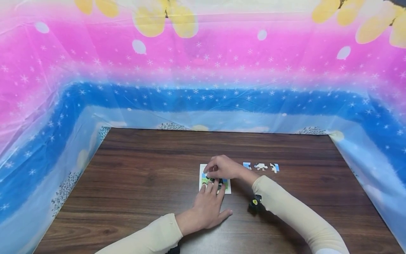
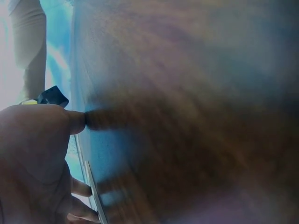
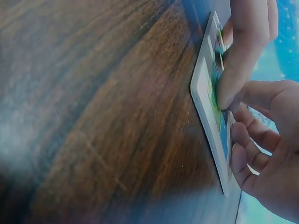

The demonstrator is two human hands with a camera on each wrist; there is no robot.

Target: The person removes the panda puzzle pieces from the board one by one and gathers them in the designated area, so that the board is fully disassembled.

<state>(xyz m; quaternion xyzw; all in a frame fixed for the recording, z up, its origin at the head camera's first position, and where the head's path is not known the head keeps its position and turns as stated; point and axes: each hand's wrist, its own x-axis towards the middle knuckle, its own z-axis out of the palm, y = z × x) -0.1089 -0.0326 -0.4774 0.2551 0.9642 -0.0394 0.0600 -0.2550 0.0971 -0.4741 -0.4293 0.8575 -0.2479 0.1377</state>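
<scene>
A small jigsaw puzzle with a white frame (image 1: pixel 201 189) lies flat on the table, its picture green, blue and black. My left hand (image 1: pixel 207 208) reaches over its near side, straight fingers resting on the picture and thumb spread out over the wood. From the far side my right hand (image 1: pixel 223 167) bends down to the board, thumb and index finger pinching a puzzle piece (image 1: pixel 208 174) at the left of the picture, close to the left fingertips. That piece is mostly hidden by fingers. In the right wrist view the tray edge (image 3: pixel 202 84) shows side-on under both hands.
To the right of the frame lie three loose puzzle pieces in a row: a left one (image 1: pixel 246 165), a middle one (image 1: pixel 260 166) and a right one (image 1: pixel 275 167). The dark wooden table (image 1: pixel 142 169) is bordered by a printed pink and blue cloth (image 1: pixel 203 77).
</scene>
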